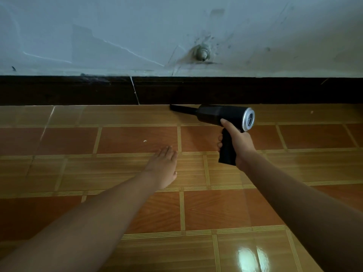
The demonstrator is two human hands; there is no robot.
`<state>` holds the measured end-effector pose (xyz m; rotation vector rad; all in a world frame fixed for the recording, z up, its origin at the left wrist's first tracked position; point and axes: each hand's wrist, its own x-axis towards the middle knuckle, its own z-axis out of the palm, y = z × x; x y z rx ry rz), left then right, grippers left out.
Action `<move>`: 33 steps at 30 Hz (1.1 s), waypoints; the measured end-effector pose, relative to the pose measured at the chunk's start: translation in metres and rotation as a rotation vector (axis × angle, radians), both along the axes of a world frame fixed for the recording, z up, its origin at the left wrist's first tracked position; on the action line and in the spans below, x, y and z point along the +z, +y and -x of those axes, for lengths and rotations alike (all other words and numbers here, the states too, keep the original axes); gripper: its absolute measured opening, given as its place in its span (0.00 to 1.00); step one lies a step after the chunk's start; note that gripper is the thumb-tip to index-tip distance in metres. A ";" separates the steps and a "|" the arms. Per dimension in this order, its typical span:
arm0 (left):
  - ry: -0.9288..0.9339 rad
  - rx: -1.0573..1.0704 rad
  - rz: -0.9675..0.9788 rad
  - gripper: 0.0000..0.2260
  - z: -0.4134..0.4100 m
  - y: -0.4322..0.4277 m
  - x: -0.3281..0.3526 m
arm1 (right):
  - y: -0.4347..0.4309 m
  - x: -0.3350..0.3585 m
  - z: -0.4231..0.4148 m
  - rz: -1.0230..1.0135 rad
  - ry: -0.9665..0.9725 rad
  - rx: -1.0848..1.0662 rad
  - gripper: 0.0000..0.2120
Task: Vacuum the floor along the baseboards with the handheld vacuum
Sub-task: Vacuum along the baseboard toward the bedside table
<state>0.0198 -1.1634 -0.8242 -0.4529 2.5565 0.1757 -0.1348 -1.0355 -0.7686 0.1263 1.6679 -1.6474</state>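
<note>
A person's right hand (236, 143) grips the pistol-style handle of a black handheld vacuum (222, 114), fingers wrapped round the handle and the thumb resting on the body above it. The vacuum has a stubby, dark cylindrical body, a silver ring around a white vented rear cap, and a thin black tapered nozzle (182, 109). It lies roughly level and points left, with the nozzle tip at the seam where the floor (137, 138) meets the dark brown baseboard (66, 91). The left hand (163, 165) reaches forward with fingers straight and together, palm down over the glossy orange and tan tiles, holding nothing. A small white speck (145, 141) lies on a tile just beyond its fingertips. Above the baseboard is a scuffed pale wall (117, 32).
</note>
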 end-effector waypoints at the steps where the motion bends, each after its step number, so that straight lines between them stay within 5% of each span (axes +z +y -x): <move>1: 0.004 -0.010 0.001 0.30 0.003 0.002 -0.001 | 0.003 0.000 0.002 -0.002 -0.003 -0.005 0.11; 33: -0.039 -0.046 0.008 0.29 0.017 0.008 0.005 | 0.051 0.014 0.024 -0.037 0.096 0.013 0.09</move>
